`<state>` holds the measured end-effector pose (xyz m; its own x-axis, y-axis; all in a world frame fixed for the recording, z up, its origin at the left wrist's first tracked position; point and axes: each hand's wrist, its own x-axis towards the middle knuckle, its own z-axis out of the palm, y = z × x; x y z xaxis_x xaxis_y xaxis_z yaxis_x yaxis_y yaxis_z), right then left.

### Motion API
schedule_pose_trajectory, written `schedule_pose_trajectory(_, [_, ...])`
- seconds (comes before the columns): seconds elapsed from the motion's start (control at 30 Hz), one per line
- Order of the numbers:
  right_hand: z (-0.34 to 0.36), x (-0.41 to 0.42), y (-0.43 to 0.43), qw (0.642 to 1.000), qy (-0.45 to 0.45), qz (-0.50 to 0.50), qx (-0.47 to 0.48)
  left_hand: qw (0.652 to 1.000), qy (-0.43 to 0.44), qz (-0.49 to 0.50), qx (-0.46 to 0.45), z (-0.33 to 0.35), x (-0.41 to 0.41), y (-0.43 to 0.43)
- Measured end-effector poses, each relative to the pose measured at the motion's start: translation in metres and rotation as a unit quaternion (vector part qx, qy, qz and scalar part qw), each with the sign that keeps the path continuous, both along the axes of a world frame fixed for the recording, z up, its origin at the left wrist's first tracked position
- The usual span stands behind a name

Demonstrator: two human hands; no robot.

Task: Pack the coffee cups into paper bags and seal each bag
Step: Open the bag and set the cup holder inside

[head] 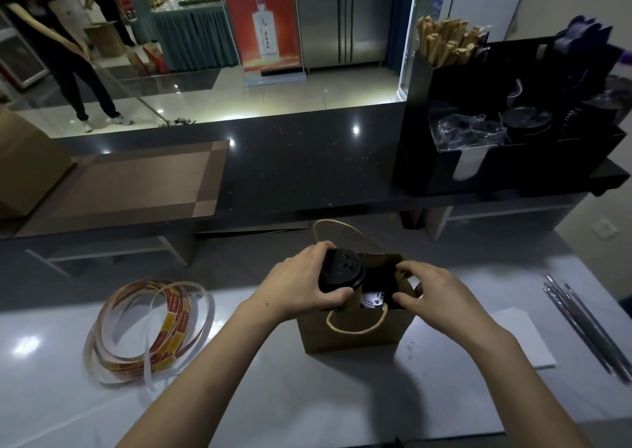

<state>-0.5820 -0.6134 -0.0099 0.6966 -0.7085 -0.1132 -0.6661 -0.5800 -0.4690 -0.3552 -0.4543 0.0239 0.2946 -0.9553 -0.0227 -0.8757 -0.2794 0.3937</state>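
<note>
Lettering that starts "CAUTI" curves along a white lid (372, 299) deep inside the brown paper bag (355, 336), which stands upright on the pale worktop (307, 396) near the middle of the scene. The rest of that word is hidden by the bag's near rim. The left hand (304, 283) grips a coffee cup (340, 271) by its black lid, fingers and thumb curled round it. The cup sits partly in the left side of the bag's mouth, beside the white-lidded one. The right hand (434, 290) pinches the bag's right rim between curled fingers and thumb.

To the left of the bag lies a loose coil of tape (150, 328) printed with red and yellow blocks; its marks are too blurred to read. A white sheet (533, 338) and several metal rods (588, 324) lie to the right. On the far dark counter stands a black organizer (478, 170) holding paper-wrapped sticks (448, 42). Beyond it, a red poster (265, 19) shows a white bottle with illegible characters.
</note>
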Motion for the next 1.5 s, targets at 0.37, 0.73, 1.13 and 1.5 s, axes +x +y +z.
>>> schedule_pose_trajectory(0.37, [0.000,-0.003,0.000,1.000,0.001,0.003,-0.004,0.998,0.014,-0.023,0.054,-0.002,0.013,-0.001])
schedule_pose_trajectory(0.73, [-0.002,-0.005,0.000,1.000,-0.006,-0.001,0.005,0.993,-0.022,-0.035,0.108,-0.006,0.017,-0.009])
schedule_pose_trajectory(1.13, [-0.004,-0.005,-0.001,1.000,-0.002,-0.005,0.003,0.979,-0.070,-0.086,0.173,-0.006,0.014,-0.020])
schedule_pose_trajectory(1.5, [-0.003,-0.004,0.002,1.000,0.006,-0.003,0.002,0.956,-0.089,-0.088,0.266,-0.023,0.012,-0.037])
